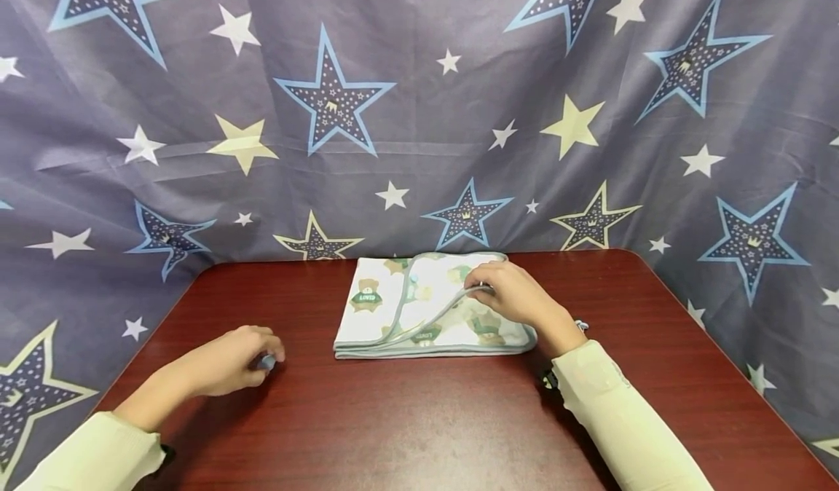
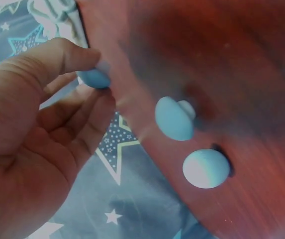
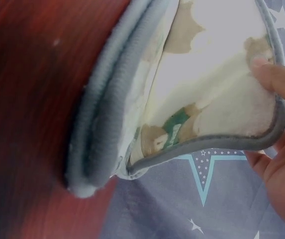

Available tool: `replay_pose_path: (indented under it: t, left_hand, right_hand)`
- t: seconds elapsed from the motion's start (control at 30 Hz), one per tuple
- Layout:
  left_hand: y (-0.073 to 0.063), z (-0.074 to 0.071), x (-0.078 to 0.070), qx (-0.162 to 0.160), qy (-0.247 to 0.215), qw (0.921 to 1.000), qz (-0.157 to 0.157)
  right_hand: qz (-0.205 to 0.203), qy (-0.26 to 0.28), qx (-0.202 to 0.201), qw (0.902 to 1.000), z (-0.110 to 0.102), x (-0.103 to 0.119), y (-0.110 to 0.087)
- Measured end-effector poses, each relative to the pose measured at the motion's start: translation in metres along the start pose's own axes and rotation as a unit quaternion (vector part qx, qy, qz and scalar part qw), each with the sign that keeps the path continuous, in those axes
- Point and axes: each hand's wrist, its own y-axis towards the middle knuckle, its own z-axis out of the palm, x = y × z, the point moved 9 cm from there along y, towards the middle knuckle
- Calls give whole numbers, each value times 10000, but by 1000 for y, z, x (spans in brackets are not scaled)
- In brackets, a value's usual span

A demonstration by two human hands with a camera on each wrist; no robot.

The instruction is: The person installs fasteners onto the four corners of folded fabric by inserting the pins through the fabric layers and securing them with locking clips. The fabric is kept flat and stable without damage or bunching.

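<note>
A white baby blanket (image 1: 485, 323) with printed bears and grey-green edging lies folded on the table. My right hand (image 1: 514, 294) pinches the edge of its top layer and lifts it; the right wrist view shows the thumb (image 3: 266, 72) on the printed face and fingers behind. At the left, apart from the blanket, my left hand (image 1: 226, 360) pinches a small blue mushroom-shaped piece (image 2: 95, 77) between thumb and fingertips. Two similar pieces, one tipped over (image 2: 174, 118) and one cap-up (image 2: 206, 168), lie on the table in the left wrist view.
The dark red table (image 1: 419, 418) has a far edge close to a grey curtain (image 1: 419, 112) printed with stars. A small light blue object (image 1: 582, 325) shows beside the right wrist, partly hidden. A little blue spot (image 1: 414, 278) shows on the blanket.
</note>
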Motion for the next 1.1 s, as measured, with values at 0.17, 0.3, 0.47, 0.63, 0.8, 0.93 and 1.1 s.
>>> replay_pose_path:
  t: [0.17,0.3,0.47,0.63,0.8,0.93,1.1]
  left_hand:
    - [13,-11,7,-413,-386,9984,-50]
    - [25,-17,15,-716,-671,9949,-251]
    - [45,-20,26,-940,-1126,9867,-698]
    - [72,-18,35,-1021,-1348,9804,-1010]
    - [101,-10,36,-1009,-1694,9746,-1061]
    - [121,-3,31,-946,-2054,9689,-1001]
    - [146,3,21,-930,-2331,9638,-898]
  right_hand:
    - [-1,34,15,10000,0,-1,-1]
    - [-31,30,8,10000,0,0,-1]
    - [-35,9,4,10000,0,1,-1]
    - [-16,-4,-9,10000,-1,0,-1]
    - [-30,-1,-23,10000,-1,1,-2]
    - [-103,-44,-9,9999,0,2,0]
    - [-57,-49,40,10000,2,1,0]
